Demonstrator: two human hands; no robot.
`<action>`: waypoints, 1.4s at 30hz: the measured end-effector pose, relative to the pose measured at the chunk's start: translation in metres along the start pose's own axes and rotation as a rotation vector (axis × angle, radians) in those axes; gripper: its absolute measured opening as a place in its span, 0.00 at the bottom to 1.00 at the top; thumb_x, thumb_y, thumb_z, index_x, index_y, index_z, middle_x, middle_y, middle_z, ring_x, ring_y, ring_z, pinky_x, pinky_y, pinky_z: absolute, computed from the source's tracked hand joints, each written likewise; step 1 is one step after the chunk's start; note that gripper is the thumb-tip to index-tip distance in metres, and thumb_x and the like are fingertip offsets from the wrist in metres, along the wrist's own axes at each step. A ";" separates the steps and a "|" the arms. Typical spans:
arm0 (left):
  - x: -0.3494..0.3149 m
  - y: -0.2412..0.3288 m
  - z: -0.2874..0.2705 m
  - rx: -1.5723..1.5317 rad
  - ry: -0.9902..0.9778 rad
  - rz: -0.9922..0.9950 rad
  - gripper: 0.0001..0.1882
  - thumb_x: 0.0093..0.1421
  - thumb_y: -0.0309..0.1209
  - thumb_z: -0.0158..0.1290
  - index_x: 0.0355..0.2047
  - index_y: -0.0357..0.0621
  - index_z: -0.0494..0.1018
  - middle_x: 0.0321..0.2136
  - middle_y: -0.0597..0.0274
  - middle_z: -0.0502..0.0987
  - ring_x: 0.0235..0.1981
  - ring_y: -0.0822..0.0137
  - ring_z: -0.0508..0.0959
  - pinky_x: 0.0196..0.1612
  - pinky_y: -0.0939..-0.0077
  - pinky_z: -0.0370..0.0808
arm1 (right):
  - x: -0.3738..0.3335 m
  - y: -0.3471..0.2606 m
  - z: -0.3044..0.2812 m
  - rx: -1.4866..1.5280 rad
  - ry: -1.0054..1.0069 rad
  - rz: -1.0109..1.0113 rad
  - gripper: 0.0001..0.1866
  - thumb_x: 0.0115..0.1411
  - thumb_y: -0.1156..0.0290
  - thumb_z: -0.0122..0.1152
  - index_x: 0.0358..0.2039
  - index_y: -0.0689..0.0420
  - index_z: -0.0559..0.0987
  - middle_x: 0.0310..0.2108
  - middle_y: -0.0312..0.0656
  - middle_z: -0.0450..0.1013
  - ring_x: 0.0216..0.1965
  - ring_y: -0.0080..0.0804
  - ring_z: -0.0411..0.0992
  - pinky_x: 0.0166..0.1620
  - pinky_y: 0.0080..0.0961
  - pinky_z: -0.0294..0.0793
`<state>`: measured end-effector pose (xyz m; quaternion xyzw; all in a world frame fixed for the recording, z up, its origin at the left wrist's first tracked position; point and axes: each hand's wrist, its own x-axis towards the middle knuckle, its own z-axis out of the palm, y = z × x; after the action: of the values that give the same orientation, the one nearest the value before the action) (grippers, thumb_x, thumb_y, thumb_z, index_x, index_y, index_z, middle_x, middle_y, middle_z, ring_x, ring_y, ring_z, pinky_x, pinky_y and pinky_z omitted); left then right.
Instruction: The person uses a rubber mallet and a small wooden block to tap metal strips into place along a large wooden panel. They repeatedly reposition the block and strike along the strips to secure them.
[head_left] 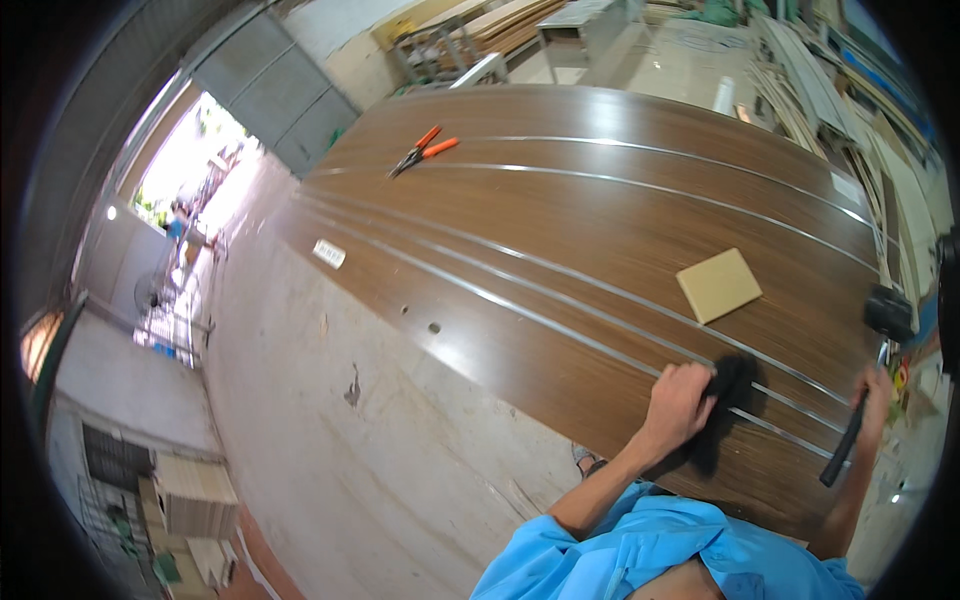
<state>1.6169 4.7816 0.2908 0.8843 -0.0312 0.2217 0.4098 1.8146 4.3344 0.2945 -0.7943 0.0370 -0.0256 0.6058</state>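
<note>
My left hand (680, 400) is closed on a dark black cloth (728, 410), pressed against the brown wood-grain panel (560, 240). Beneath the cloth run thin shiny metal strips (560, 312) laid lengthwise along the panel. At the panel's right end, my right hand (874, 395) grips the handle of a mallet, its black head (888, 312) raised above the fist. A flat tan block (718, 285) lies on the panel beyond my left hand. Farther off rests a pair of orange-handled pliers (425, 150).
A white label (329, 253) sticks to the panel's left edge. Long boards (810, 90) lean at the right, and stacked timber (500, 32) stands behind. Bare concrete floor (340, 430) lies left, with stacked panels (193, 497) by the wall. A distant person (180, 222) stands near the doorway.
</note>
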 end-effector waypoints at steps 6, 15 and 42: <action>-0.015 -0.043 -0.107 0.057 0.304 0.020 0.17 0.58 0.26 0.65 0.49 0.42 0.80 0.46 0.54 0.83 0.46 0.51 0.81 0.50 0.60 0.76 | 0.011 -0.046 0.209 -0.125 -0.209 0.044 0.12 0.74 0.63 0.51 0.35 0.56 0.74 0.28 0.44 0.80 0.19 0.24 0.72 0.21 0.25 0.69; -0.214 -0.088 -0.279 0.368 0.513 -0.792 0.12 0.63 0.28 0.62 0.47 0.43 0.84 0.43 0.53 0.86 0.44 0.52 0.85 0.47 0.62 0.80 | -0.019 -0.142 0.353 -1.268 0.406 -0.826 0.19 0.72 0.65 0.58 0.57 0.64 0.79 0.60 0.54 0.75 0.60 0.55 0.74 0.60 0.47 0.72; -0.021 -0.410 -0.670 0.463 0.173 -0.292 0.20 0.60 0.26 0.65 0.54 0.43 0.81 0.53 0.54 0.83 0.59 0.54 0.80 0.64 0.55 0.74 | -0.217 -0.326 1.211 -0.741 -0.963 -1.242 0.57 0.66 0.28 0.50 0.71 0.74 0.60 0.76 0.64 0.52 0.79 0.56 0.46 0.79 0.51 0.41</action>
<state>1.4493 5.5449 0.3696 0.9272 0.1831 0.2362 0.2259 1.7110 5.6033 0.2893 -0.7413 -0.6576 0.0012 0.1341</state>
